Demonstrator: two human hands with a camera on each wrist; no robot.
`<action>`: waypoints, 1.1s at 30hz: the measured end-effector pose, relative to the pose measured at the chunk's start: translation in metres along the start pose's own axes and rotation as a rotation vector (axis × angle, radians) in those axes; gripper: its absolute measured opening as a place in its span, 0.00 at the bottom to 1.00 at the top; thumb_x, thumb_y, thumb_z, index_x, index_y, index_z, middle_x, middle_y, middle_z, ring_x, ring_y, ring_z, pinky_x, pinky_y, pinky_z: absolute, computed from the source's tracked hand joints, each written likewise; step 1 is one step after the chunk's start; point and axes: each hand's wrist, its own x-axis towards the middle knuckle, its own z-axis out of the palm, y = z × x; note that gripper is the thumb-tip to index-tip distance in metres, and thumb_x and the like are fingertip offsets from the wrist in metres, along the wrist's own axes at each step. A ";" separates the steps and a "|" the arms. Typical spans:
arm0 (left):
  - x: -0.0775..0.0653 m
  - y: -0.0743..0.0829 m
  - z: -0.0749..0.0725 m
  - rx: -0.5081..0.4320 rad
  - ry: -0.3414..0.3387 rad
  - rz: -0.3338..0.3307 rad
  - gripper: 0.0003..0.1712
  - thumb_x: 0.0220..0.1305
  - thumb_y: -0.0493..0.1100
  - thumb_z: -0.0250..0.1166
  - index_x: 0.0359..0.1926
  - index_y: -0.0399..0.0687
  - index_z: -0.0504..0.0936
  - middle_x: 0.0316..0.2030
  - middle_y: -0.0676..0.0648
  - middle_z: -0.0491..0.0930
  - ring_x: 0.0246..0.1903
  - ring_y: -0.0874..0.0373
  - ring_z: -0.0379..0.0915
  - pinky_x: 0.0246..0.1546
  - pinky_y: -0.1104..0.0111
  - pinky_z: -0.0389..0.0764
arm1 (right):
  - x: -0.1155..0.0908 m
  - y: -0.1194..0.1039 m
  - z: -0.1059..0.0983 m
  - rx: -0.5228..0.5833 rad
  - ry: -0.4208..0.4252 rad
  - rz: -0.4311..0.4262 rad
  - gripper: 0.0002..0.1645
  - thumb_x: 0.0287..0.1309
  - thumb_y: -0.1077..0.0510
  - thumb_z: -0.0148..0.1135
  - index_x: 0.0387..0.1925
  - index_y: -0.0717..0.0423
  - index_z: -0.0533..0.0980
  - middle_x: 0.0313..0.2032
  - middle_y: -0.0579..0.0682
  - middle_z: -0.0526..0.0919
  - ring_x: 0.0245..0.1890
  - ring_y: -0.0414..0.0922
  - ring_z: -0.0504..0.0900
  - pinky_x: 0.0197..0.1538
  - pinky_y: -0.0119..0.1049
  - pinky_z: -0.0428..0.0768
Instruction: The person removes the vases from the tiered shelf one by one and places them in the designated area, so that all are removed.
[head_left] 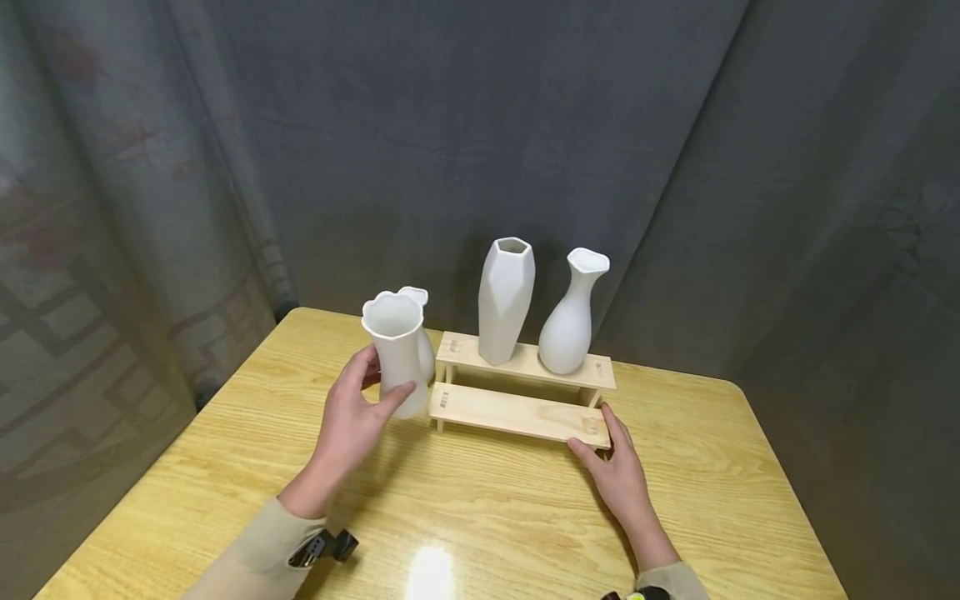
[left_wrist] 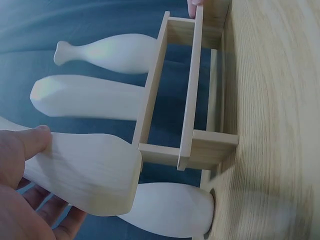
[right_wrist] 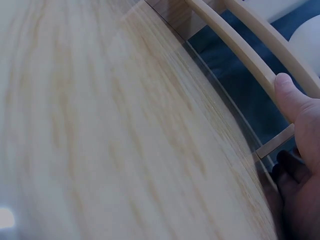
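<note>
My left hand grips a white vase with a scalloped rim, thumb on the near side. In the left wrist view this held vase is raised off the table, its base close to the left end of a two-step wooden stand. My right hand holds the right end of the stand's lower step, thumb on its front edge. On the upper step stand a faceted white vase and, to its right, a round-bellied one with a narrow neck.
Another white vase stands on the table left of the stand, partly hidden behind the held one. Light wooden table lies under everything. Grey curtains hang close behind the table and at both sides.
</note>
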 end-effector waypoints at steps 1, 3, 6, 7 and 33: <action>0.000 0.000 -0.001 -0.002 0.001 -0.004 0.38 0.65 0.36 0.82 0.73 0.42 0.77 0.64 0.40 0.82 0.58 0.41 0.81 0.61 0.42 0.82 | 0.000 0.000 0.000 -0.001 -0.001 0.000 0.62 0.72 0.38 0.74 0.91 0.50 0.47 0.87 0.60 0.50 0.84 0.62 0.56 0.80 0.58 0.65; 0.001 0.000 -0.002 -0.008 -0.001 -0.014 0.37 0.67 0.37 0.81 0.73 0.43 0.77 0.65 0.40 0.81 0.59 0.42 0.81 0.62 0.42 0.81 | 0.000 0.000 0.000 -0.003 -0.002 0.000 0.62 0.72 0.38 0.73 0.91 0.50 0.47 0.87 0.60 0.50 0.84 0.62 0.57 0.80 0.56 0.66; 0.002 -0.002 -0.003 -0.020 -0.007 -0.036 0.36 0.69 0.38 0.80 0.74 0.44 0.77 0.65 0.41 0.81 0.60 0.42 0.80 0.63 0.42 0.80 | -0.001 0.001 0.000 -0.003 -0.002 0.002 0.63 0.73 0.37 0.73 0.91 0.49 0.46 0.87 0.60 0.50 0.84 0.61 0.58 0.79 0.55 0.66; 0.003 -0.003 -0.003 -0.023 -0.008 -0.043 0.36 0.68 0.38 0.80 0.74 0.44 0.77 0.65 0.41 0.81 0.60 0.42 0.80 0.63 0.42 0.80 | -0.001 0.001 0.000 -0.003 -0.001 0.003 0.63 0.72 0.36 0.73 0.91 0.49 0.47 0.87 0.60 0.50 0.84 0.61 0.58 0.79 0.55 0.66; 0.013 -0.027 0.013 -0.025 0.024 -0.080 0.37 0.66 0.37 0.81 0.72 0.41 0.76 0.63 0.38 0.82 0.59 0.39 0.80 0.64 0.43 0.80 | 0.000 -0.001 0.000 0.025 -0.004 0.007 0.63 0.72 0.38 0.74 0.91 0.50 0.47 0.87 0.60 0.50 0.83 0.61 0.59 0.79 0.54 0.67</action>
